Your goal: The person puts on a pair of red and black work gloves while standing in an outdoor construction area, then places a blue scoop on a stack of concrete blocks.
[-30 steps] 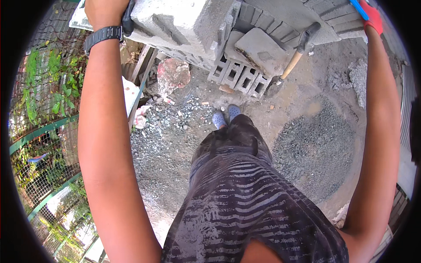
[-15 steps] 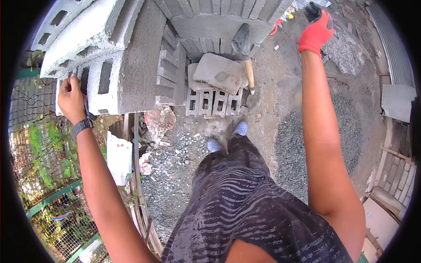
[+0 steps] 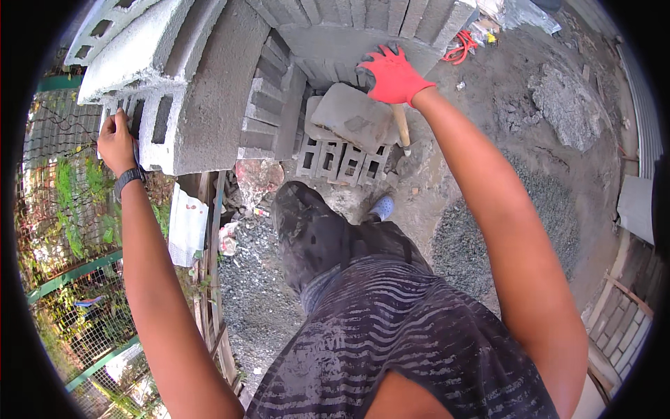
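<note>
At the upper left, my bare left hand (image 3: pixel 116 143) is closed, its fingers hooked on the end of a hollow concrete block (image 3: pixel 159 133) in a high stack; its fingertips are partly hidden. My right hand (image 3: pixel 392 73), in a red glove with dark fingertips, is open with fingers spread, against or just over the grey face of another concrete block (image 3: pixel 314 43). Below its palm a wooden handle (image 3: pixel 401 126) sticks out; the glove hides that tool's head. A flat grey slab (image 3: pixel 352 115) lies beside it on several upright hollow blocks (image 3: pixel 340 164).
Gravel (image 3: pixel 255 300) covers the ground at left, and a gravel pile (image 3: pixel 474 244) lies at right. A grey mound (image 3: pixel 565 105) sits farther off. Wire fencing with a green frame (image 3: pixel 77 276) and plants runs along the left. Red cord (image 3: pixel 460 47) lies near the far blocks.
My right hand has swung left from the upper right to the blocks, over the wooden-handled tool. My left leg has lifted forward, hiding the left shoe. My left hand stays on its block.
</note>
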Motion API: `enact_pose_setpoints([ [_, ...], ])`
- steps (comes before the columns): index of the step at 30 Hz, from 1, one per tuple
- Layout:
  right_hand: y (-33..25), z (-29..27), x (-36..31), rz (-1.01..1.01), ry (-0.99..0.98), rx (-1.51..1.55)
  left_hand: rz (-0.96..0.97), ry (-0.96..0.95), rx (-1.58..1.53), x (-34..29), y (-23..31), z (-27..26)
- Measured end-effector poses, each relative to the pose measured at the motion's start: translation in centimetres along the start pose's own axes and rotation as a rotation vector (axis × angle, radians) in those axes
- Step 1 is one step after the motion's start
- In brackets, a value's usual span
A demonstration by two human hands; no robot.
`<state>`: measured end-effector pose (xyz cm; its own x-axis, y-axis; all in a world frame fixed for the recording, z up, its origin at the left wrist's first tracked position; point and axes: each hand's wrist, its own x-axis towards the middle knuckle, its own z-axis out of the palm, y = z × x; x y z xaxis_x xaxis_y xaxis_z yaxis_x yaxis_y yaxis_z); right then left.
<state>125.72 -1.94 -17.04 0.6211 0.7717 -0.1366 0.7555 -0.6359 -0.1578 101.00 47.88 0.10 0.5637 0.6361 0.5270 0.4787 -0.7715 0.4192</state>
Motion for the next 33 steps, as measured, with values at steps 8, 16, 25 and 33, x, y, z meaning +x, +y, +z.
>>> enact_pose_setpoints([
  [8,-1.4,0.1,-1.4,-0.064,0.014,-0.129,-0.088,-0.015,0.098,0.2,-0.5,-0.6],
  [16,1.3,-3.1,-10.5,-0.041,0.186,0.175,-0.039,0.082,0.027,-0.9,1.6,-0.3],
  [25,1.4,-3.8,-17.1,0.206,0.261,0.094,0.098,-0.011,0.254,0.4,-1.7,0.6],
  [33,5.7,-6.0,-18.1,0.103,-0.183,-0.14,0.027,-0.198,0.172,3.2,-4.0,0.8],
])
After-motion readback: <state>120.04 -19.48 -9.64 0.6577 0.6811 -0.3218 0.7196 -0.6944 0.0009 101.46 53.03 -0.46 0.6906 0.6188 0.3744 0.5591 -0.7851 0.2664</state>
